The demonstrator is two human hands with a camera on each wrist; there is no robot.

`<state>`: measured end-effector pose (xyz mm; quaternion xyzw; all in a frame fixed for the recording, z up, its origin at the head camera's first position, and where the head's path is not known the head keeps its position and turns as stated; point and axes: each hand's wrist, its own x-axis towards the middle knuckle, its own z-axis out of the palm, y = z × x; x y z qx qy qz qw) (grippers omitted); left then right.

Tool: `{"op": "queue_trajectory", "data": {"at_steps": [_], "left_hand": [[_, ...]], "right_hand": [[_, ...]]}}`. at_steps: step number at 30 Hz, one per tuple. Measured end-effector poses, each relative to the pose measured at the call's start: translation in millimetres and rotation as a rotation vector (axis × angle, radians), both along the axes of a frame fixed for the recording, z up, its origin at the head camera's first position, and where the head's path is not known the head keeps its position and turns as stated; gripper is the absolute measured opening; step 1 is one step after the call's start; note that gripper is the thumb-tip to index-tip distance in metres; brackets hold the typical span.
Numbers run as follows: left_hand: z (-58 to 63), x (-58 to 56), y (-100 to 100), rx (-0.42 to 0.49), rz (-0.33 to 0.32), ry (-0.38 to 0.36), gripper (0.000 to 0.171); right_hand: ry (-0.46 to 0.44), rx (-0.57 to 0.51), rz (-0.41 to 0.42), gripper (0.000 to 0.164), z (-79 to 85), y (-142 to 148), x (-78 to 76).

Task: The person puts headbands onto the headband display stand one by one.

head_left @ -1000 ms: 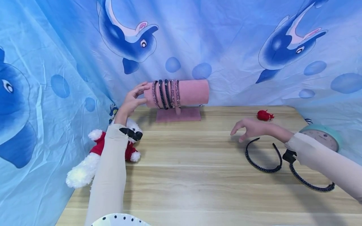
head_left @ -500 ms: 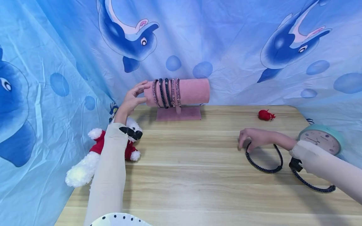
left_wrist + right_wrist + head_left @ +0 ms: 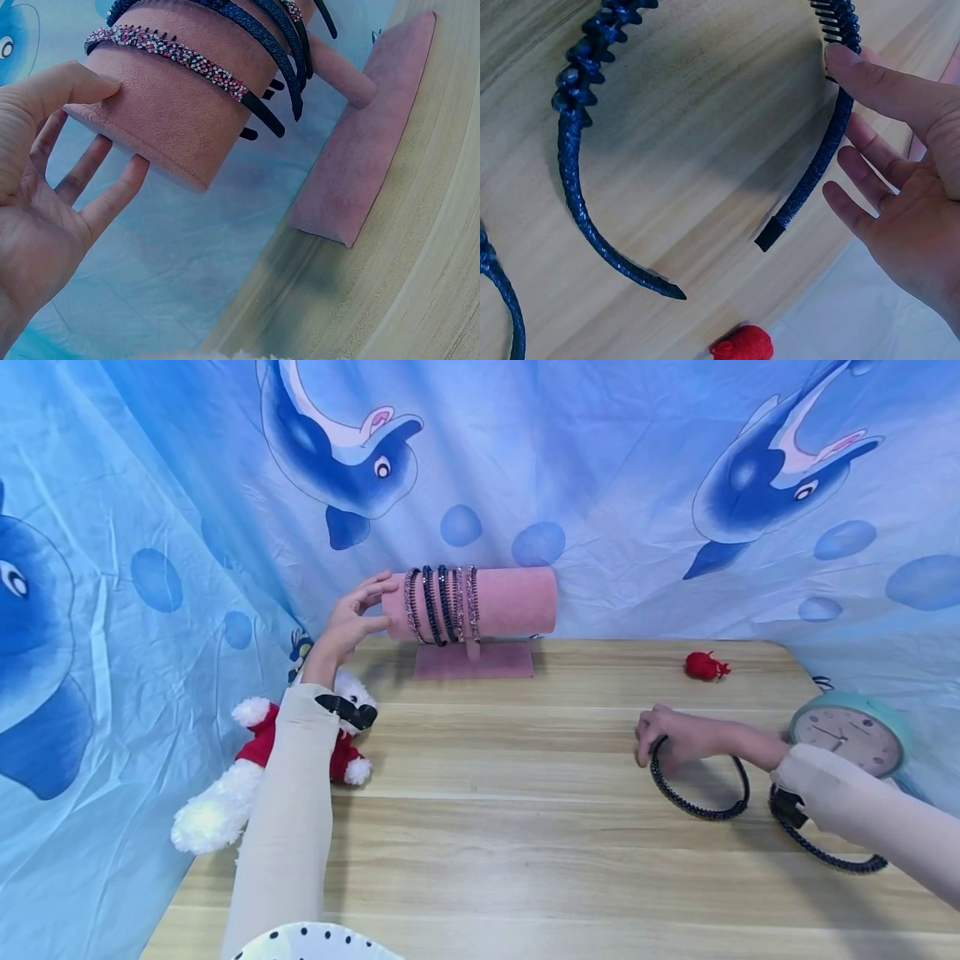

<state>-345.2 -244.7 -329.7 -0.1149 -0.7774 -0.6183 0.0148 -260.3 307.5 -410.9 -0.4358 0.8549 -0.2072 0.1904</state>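
Note:
On the left, my left hand point(image 3: 343, 625) holds the end of a pink padded headband stand point(image 3: 517, 600), thumb on one side and fingers at its rim. Several headbands point(image 3: 176, 56), dark beaded ones and pink sparkly ones, are looped around the roll. My right hand point(image 3: 684, 739) pinches one arm of a dark braided headband point(image 3: 817, 161) between thumb and fingers, as the right wrist view shows. This headband's curved middle faces the person, over the wooden table point(image 3: 525, 860). A second dark headband point(image 3: 832, 860) lies to its right, partly hidden under the right forearm.
A mint-green clock point(image 3: 847, 735) stands behind the right forearm. Further back lies a small red bundle point(image 3: 705, 666). A white plush toy in red point(image 3: 213, 810) lies by the left forearm, partly covered. Blue dolphin-print cloth point(image 3: 585, 460) closes the back and sides.
My right hand has come down and to the right onto the near headband's arm and now pinches it. The clock face shows more. The left hand has stayed at the stand's end.

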Motion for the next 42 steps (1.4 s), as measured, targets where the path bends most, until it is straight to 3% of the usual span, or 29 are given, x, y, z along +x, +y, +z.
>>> {"op": "queue_trajectory", "data": {"at_steps": [10, 16, 28, 37, 42], "left_hand": [[-1.3, 0.1, -1, 0.002, -0.005, 0.002, 0.060], [-3.3, -2.6, -1, 0.010, -0.011, 0.013, 0.059], [-4.6, -4.2, -2, 0.021, -0.008, 0.020, 0.059], [-5.5, -4.6, -2, 0.038, -0.009, 0.027, 0.058], [-5.6, -3.9, -2, 0.036, -0.009, 0.032, 0.057]], "right_hand": [[0.044, -0.026, 0.026, 0.037, -5.4, -6, 0.8], [0.050, 0.002, -0.014, 0.034, -0.1, -9, -2.9], [-0.087, 0.053, -0.064, 0.021, 23.0, -17, -22.6], [-0.212, -0.002, -0.039, 0.013, 42.9, -22, -35.1], [-0.298, 0.032, -0.114, 0.012, 56.4, -23, -40.3]]}}
